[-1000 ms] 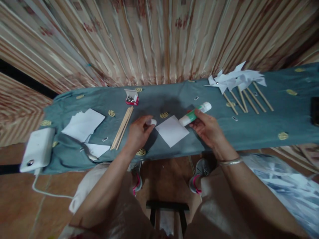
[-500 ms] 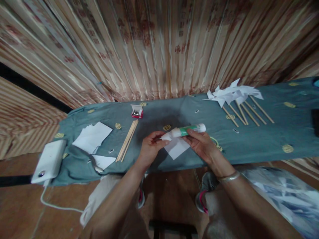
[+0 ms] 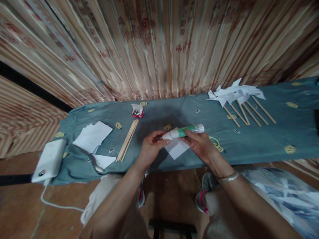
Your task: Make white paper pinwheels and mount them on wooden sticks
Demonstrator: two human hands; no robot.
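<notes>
My right hand (image 3: 200, 144) is wrapped round a white and green glue tube (image 3: 188, 130), held nearly level above the cloth. The fingers and thumb of my left hand (image 3: 153, 144) pinch a small white pointed piece (image 3: 167, 136) at the tube's left end. Whether that piece is the tube's tip or a paper flap I cannot tell. Just under the tube is a square sheet of white paper (image 3: 177, 149), its upper part partly covered by the tube and fingers.
Thin wooden sticks (image 3: 127, 141) lie left of my hands, below an open red box of small metal pieces (image 3: 137, 113). Farther left are white paper sheets (image 3: 93, 136) and a white device with a cable (image 3: 50, 159). Several paper pinwheels (image 3: 235, 94) on sticks lie at the right.
The tube has shifted slightly left, and the gap between it and the white pointed piece has closed. My left hand has barely moved.
</notes>
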